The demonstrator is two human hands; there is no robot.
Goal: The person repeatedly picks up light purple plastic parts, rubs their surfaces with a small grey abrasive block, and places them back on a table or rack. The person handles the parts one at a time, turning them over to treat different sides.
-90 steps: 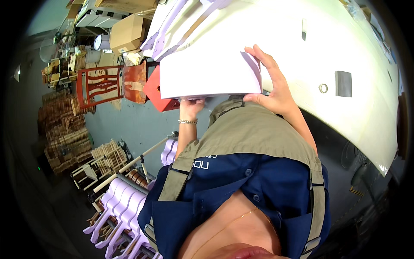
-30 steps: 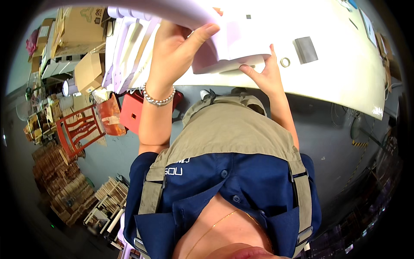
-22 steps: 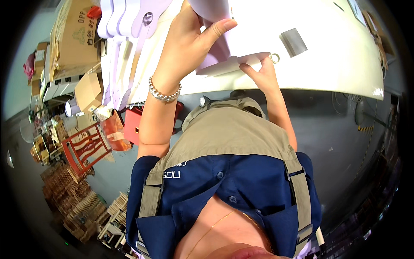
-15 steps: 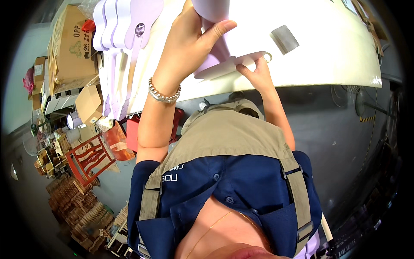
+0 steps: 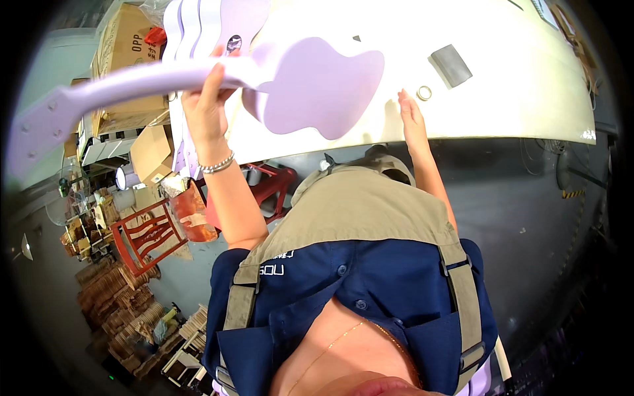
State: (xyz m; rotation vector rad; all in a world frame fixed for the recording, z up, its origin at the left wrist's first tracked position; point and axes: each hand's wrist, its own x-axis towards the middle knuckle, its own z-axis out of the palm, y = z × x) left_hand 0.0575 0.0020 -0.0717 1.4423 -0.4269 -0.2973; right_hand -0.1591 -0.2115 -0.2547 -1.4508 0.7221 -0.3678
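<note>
A glossy light-purple ukulele [image 5: 323, 86] is held over the near left part of the table, its neck pointing left and its plain back uppermost. My left hand [image 5: 208, 109] wraps round the neck close to the body. The headstock, with small peg holes, reaches out past the table at far left. At the table's near edge, my right hand [image 5: 413, 122] is held with fingers stretched out and nothing in it. A small ring-shaped roll [image 5: 424, 99] lies just beyond its fingertips. Farther right rests a grey rectangular block [image 5: 452, 65].
Several purple ukuleles [image 5: 198, 30] stand in a row at the table's left end, beside a cardboard box [image 5: 125, 39]. A red wooden chair [image 5: 148, 234] and stacked wooden parts [image 5: 112, 297] are on the floor at left. The pale table [image 5: 528, 99] has a curved near edge.
The ukulele has swung round, so its neck now points left and its back shows. My left hand has moved left with it. My right hand has let go of its body.
</note>
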